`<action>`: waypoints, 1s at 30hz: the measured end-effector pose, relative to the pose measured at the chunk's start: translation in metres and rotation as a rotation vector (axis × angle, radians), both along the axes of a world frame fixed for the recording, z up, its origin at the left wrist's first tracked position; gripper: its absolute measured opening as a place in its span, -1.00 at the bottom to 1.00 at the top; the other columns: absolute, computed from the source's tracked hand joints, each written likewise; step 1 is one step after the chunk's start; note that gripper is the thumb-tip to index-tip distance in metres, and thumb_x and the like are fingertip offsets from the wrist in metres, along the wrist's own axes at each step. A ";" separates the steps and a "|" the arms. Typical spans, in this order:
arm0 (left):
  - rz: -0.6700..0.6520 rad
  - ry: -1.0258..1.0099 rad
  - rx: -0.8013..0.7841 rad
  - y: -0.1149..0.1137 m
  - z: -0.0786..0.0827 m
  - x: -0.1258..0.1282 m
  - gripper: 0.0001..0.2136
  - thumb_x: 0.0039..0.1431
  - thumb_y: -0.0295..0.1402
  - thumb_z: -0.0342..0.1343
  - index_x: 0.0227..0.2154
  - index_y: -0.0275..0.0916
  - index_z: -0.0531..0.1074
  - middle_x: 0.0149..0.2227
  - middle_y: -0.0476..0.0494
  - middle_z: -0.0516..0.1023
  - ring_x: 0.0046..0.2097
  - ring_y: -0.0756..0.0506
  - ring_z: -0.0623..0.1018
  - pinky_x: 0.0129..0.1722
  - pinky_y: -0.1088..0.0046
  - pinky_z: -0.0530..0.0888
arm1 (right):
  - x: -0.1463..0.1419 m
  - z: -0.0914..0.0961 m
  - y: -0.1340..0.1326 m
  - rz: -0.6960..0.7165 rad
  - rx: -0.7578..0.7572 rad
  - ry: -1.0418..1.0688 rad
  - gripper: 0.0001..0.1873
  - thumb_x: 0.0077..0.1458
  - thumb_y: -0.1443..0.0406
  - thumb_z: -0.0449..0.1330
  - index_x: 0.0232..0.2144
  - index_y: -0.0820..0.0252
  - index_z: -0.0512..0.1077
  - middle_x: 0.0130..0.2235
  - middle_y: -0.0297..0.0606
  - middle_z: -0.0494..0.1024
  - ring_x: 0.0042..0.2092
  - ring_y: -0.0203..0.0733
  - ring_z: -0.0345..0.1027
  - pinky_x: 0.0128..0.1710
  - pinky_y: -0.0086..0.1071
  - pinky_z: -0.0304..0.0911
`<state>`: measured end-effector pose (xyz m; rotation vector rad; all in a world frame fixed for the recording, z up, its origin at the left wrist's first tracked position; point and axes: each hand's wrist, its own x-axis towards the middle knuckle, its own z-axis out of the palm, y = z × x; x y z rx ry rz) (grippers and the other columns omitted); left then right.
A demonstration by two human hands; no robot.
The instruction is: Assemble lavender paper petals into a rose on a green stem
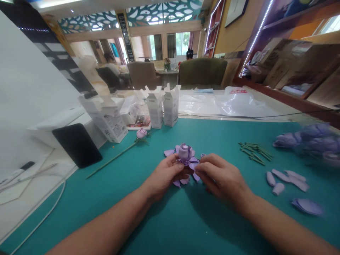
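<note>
A purple artificial flower (185, 153), with a rolled bud at its middle and petals spread around it, is above the green mat (164, 219). My left hand (170, 170) is closed on its base, thumb in front just under the bud. Fingertips of my right hand (216, 173) pinch at a petal (194, 161) on the flower's right side. Part of the flower's underside is hidden behind my fingers. Farther back on the left lies a finished-looking pale pink rose (141, 133) on a long green stem (113, 159).
On the right lie short green stems (255, 152), loose pale petal pieces (290, 179), a petal stack (308, 206) and blurred purple flowers (316, 140). White boxes (171, 106) stand behind, a black tablet-like panel (77, 145) leans left, and a cable (50, 212) runs along the left edge.
</note>
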<state>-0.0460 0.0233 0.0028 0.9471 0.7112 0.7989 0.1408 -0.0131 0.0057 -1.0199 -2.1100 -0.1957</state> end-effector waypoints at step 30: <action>0.034 -0.048 -0.026 -0.001 0.002 0.000 -0.53 -0.14 -0.21 0.42 -0.16 -0.26 0.46 -0.21 -0.19 0.55 -0.23 -0.09 0.55 -0.13 0.39 0.42 | 0.021 0.023 0.002 0.091 -0.192 0.135 -0.64 0.40 0.12 -0.06 -0.18 0.17 0.46 -0.23 -0.14 0.50 -0.22 -0.13 0.43 -0.27 -0.37 0.33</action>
